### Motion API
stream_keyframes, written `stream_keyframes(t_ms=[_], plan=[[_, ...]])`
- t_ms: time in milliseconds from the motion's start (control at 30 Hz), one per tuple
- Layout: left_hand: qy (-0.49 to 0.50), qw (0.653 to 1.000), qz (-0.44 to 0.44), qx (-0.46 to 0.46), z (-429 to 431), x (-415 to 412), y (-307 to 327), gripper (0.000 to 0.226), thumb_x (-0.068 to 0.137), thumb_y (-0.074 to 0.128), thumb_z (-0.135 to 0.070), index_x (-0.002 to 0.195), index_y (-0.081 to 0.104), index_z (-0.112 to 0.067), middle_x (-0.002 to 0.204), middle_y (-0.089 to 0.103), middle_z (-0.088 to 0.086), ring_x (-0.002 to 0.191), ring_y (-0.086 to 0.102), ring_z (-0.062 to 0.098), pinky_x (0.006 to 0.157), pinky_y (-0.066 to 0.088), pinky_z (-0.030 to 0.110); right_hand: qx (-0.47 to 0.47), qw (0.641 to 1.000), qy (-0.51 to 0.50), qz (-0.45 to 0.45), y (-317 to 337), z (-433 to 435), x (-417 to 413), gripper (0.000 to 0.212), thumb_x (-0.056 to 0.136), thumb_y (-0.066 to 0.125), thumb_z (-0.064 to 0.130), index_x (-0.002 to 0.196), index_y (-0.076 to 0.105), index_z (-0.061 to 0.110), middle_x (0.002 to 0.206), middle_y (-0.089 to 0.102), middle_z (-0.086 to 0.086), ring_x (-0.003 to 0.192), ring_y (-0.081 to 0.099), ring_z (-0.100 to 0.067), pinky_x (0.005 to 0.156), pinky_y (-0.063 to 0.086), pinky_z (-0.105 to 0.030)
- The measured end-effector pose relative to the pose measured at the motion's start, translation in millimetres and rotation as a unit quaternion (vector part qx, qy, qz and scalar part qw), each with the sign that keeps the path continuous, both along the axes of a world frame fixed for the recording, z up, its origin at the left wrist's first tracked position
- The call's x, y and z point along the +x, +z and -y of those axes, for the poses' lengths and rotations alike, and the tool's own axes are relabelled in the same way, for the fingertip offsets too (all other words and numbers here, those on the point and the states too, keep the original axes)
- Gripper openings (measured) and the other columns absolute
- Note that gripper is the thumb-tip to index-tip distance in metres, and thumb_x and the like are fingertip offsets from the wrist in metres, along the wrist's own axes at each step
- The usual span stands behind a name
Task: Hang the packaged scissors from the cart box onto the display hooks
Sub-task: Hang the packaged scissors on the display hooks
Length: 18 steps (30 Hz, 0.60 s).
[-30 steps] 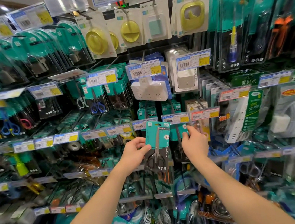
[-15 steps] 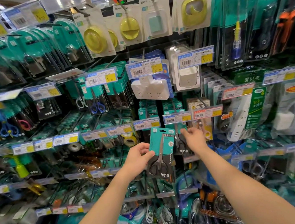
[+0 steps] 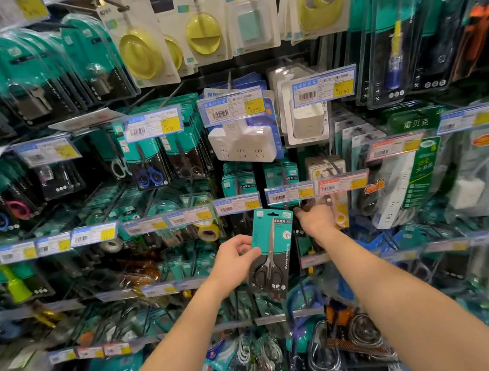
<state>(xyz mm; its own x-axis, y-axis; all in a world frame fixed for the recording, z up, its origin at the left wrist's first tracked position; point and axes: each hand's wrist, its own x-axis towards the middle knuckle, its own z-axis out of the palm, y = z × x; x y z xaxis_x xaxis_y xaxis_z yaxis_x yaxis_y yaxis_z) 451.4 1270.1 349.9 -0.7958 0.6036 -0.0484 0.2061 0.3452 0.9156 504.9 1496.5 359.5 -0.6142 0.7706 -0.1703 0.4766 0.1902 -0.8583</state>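
A packaged pair of scissors (image 3: 270,249), teal card with black handles, is gripped at its left edge by my left hand (image 3: 235,259). It tilts with its top to the right, just under the price-tag rail. My right hand (image 3: 317,219) reaches past the pack's top right corner to the hook under a blue price tag (image 3: 290,194), where more teal scissor packs (image 3: 280,172) hang. Its fingertips are blurred against the hung goods. The cart box is out of view.
Pegboard hooks crowd the whole wall: white power adapters (image 3: 245,145) above, tape rolls (image 3: 209,232) to the left, blue-handled scissors (image 3: 149,178) upper left, power strips (image 3: 395,186) to the right, carabiners (image 3: 323,356) below.
The scissor pack has dropped slightly below the price tags and tilted. My right hand stays at the hook under the blue tag. The view has shifted closer.
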Motion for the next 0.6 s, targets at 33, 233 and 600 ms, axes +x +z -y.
stream_keyframes(t_ms=[33, 233, 600], plan=[[0.0, 1.0, 0.005, 0.002, -2.4, -0.7, -1.3, 0.013, 0.096, 0.069, -0.017, 0.107, 0.072, -0.022, 0.094, 0.078, 0.005, 0.087, 0.072, 0.013, 0.078, 0.052, 0.029, 0.002, 1.0, 0.002, 0.012, 0.6, 3.5, 2.5, 0.041, 0.098, 0.062, 0.034, 0.115, 0.067, -0.002, 0.117, 0.069, -0.021, 0.11, 0.064, -0.036, 0.085, 0.05, -0.034], [0.01, 1.0, 0.027, 0.003, -22.3, 1.0, -4.7, 0.011, 0.097, 0.068, -0.013, 0.108, 0.069, -0.016, 0.101, 0.076, 0.016, 0.079, 0.067, 0.014, 0.072, 0.05, 0.027, -0.02, 0.999, 0.02, -0.036, -6.1, 25.8, 28.1, 0.022, 0.095, 0.051, 0.008, 0.1, 0.071, 0.005, 0.098, 0.066, -0.016, 0.095, 0.062, -0.033, 0.077, 0.048, -0.036], [0.026, 0.997, -0.012, 0.073, -50.5, 12.1, 5.2, 0.011, 0.096, 0.069, -0.014, 0.104, 0.07, -0.021, 0.097, 0.079, 0.002, 0.095, 0.074, 0.021, 0.093, 0.058, 0.045, -0.145, 0.964, 0.132, -0.181, -17.7, 31.7, 62.1, 0.021, 0.098, 0.06, 0.009, 0.11, 0.074, 0.018, 0.103, 0.079, -0.001, 0.095, 0.075, -0.018, 0.083, 0.062, -0.04]])
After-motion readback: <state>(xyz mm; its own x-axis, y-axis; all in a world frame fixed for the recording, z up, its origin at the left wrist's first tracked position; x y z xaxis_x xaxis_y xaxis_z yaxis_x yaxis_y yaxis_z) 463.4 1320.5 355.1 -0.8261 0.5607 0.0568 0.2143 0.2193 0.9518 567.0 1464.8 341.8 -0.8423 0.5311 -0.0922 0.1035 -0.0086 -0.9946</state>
